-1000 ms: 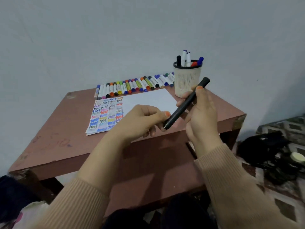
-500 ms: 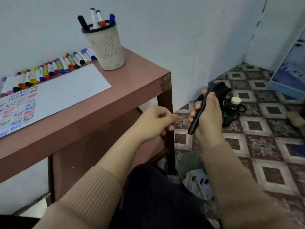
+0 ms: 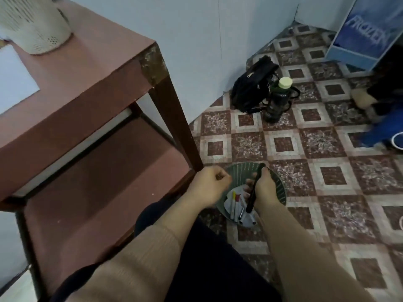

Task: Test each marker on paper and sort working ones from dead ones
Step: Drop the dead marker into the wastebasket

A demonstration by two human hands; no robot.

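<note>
One second on, the black marker [image 3: 252, 196] has left the tabletop: my right hand [image 3: 266, 190] grips it inside the green bin's [image 3: 281, 189] rim, left hand [image 3: 207, 186] clenched empty. Dead one, I judge.

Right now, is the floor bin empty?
Not empty: several markers and paper scraps lie inside the bin.

The marker [image 3: 253, 194] is black. The bin [image 3: 280, 188] is dull green with fine ribs; the markers in it [image 3: 235, 205] are white with yellow and red ends. The counter [image 3: 98, 68] is reddish brown, the paper [image 3: 13, 79] white, the cup [image 3: 39, 25] cream and dotted with holes. The floor [image 3: 327, 177] shows maroon squares in cream frames. The bag [image 3: 250, 88] is black, the sleeves [image 3: 305, 247] tan.
</note>
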